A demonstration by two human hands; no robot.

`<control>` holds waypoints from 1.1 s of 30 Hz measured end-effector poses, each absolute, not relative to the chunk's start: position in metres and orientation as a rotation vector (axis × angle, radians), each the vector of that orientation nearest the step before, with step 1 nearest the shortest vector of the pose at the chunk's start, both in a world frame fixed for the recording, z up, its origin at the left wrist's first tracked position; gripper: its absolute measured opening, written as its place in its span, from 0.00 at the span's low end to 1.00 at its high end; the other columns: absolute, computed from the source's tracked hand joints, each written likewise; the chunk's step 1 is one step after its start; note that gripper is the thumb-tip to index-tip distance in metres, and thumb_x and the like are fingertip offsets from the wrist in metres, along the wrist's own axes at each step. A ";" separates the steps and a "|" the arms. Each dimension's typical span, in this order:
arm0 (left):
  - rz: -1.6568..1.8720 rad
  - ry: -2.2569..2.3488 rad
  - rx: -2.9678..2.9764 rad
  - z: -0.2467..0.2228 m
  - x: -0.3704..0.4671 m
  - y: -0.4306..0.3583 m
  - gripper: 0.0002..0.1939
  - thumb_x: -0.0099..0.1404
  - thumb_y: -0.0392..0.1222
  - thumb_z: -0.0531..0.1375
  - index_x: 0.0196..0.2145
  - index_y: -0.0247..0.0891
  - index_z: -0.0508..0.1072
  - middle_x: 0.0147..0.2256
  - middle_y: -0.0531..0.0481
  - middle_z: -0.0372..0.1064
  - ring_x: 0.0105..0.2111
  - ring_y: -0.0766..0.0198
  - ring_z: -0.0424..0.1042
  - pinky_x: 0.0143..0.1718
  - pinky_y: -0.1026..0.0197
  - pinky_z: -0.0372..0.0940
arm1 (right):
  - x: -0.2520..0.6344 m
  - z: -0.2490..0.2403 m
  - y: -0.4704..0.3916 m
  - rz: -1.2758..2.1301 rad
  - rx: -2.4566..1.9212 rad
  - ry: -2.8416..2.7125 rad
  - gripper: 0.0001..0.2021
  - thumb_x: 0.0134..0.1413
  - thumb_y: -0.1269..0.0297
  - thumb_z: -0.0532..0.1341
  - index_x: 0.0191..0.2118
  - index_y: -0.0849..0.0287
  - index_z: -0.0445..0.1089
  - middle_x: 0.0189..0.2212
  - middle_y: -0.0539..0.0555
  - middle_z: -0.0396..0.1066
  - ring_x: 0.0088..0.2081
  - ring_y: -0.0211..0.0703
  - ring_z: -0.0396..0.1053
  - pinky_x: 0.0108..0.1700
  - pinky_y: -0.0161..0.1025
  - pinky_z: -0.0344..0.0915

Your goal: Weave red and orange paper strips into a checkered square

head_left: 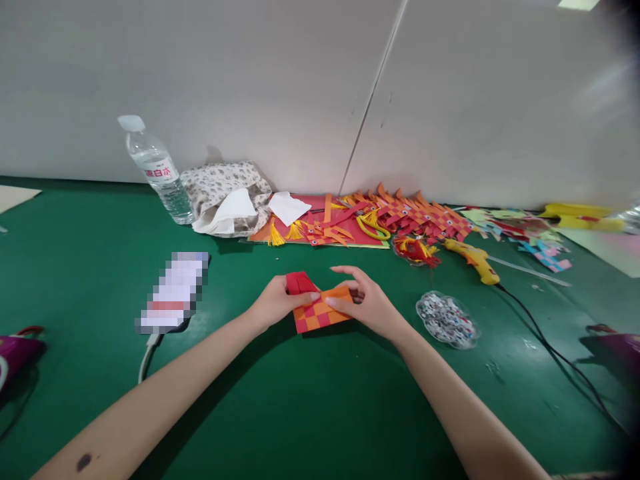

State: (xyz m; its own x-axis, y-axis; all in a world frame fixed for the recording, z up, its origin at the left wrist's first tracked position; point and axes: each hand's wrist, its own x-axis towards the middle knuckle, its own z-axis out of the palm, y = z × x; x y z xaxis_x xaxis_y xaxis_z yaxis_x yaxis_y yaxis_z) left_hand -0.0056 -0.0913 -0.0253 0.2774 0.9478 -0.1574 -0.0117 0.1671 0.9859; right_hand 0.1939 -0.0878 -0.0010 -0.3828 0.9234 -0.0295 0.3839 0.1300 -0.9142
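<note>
Between my hands is a woven paper piece (320, 320) in a red and orange checker pattern, with a plain red folded part at its upper left. My left hand (277, 303) pinches its left side, thumb lying on the front. From the right, my right hand (370, 307) grips the orange corner between thumb and fingers, with the index finger raised off the paper. The fingers behind the paper are partly hidden. It is held just above the green table (320, 413).
Finished woven fish (415, 213) and tassels (275, 233) lie along the wall. At right are a yellow glue gun (473, 260) with a black cord and a dish of googly eyes (447, 320). A phone (175, 293), water bottle (160, 170) and tissue pack (225, 193) sit left.
</note>
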 end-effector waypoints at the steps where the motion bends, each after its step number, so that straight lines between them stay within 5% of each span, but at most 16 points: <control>1: 0.917 1.054 1.158 -0.025 -0.006 -0.092 0.13 0.50 0.45 0.67 0.31 0.35 0.76 0.31 0.49 0.75 0.32 0.63 0.72 0.37 0.61 0.66 | 0.194 -0.002 -0.087 1.269 -1.266 -1.825 0.27 0.45 0.57 0.66 0.51 0.53 0.59 0.30 0.50 0.72 0.31 0.42 0.71 0.31 0.37 0.66; 8: 0.970 1.074 1.135 -0.023 -0.004 -0.094 0.14 0.51 0.47 0.66 0.33 0.35 0.76 0.33 0.48 0.75 0.33 0.62 0.73 0.37 0.62 0.66 | 0.195 -0.011 -0.080 1.343 -1.257 -1.476 0.34 0.37 0.60 0.69 0.52 0.55 0.56 0.26 0.48 0.72 0.29 0.42 0.72 0.33 0.39 0.69; 21: 1.040 1.095 1.152 -0.023 -0.002 -0.092 0.11 0.48 0.42 0.68 0.26 0.35 0.72 0.25 0.54 0.70 0.26 0.68 0.68 0.31 0.65 0.63 | 0.195 -0.009 -0.079 1.205 -1.282 -1.442 0.34 0.34 0.60 0.70 0.50 0.56 0.60 0.23 0.47 0.71 0.26 0.40 0.71 0.31 0.37 0.68; 29: 0.974 1.085 1.226 -0.020 -0.003 -0.094 0.12 0.47 0.43 0.68 0.26 0.35 0.72 0.25 0.54 0.70 0.26 0.68 0.67 0.30 0.65 0.63 | 0.192 -0.009 -0.084 1.274 -1.191 -1.614 0.39 0.35 0.58 0.71 0.55 0.53 0.54 0.50 0.61 0.67 0.49 0.49 0.68 0.49 0.46 0.65; 33: 0.930 1.069 1.258 -0.016 -0.002 -0.096 0.12 0.47 0.44 0.68 0.27 0.35 0.71 0.26 0.53 0.70 0.26 0.68 0.67 0.31 0.65 0.62 | 0.192 -0.011 -0.085 1.221 -1.236 -1.682 0.33 0.42 0.57 0.67 0.54 0.54 0.55 0.43 0.57 0.71 0.43 0.45 0.70 0.44 0.43 0.66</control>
State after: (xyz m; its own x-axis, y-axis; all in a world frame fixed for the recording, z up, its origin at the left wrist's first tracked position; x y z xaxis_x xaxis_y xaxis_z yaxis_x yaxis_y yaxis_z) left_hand -0.0024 -0.0961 -0.0159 0.2627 0.9591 -0.1055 0.0289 0.1015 0.9944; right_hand 0.1918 -0.0851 -0.0106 -0.2925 0.9562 0.0090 0.2878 0.0970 -0.9528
